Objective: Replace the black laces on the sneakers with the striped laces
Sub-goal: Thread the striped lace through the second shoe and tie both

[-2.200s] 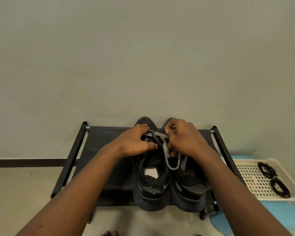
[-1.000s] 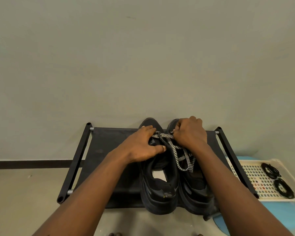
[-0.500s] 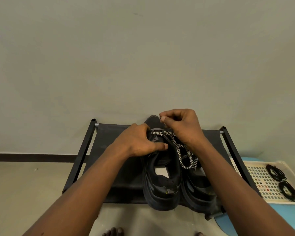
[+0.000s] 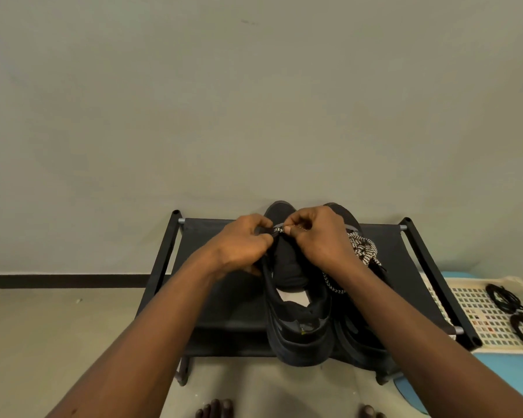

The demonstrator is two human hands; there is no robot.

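Two black sneakers stand side by side on a black shoe rack (image 4: 230, 297), toes toward the wall. Over the left sneaker (image 4: 296, 324), near its front eyelets, my left hand (image 4: 242, 245) and my right hand (image 4: 317, 236) meet and each pinches a short stretch of the striped lace (image 4: 279, 230). The rest of that black-and-white lace lies bunched (image 4: 361, 247) on the right sneaker (image 4: 360, 336), which my right forearm partly hides. Two coiled black laces (image 4: 506, 298) lie in a tray to the right.
The cream perforated tray (image 4: 480, 315) sits on a blue surface (image 4: 514, 381) right of the rack. A plain wall rises right behind the rack. Bare toes (image 4: 213, 410) show at the bottom edge on the floor.
My right hand has come down from above the toe to meet my left hand at the left sneaker's front. The loose striped lace now lies bunched farther right.
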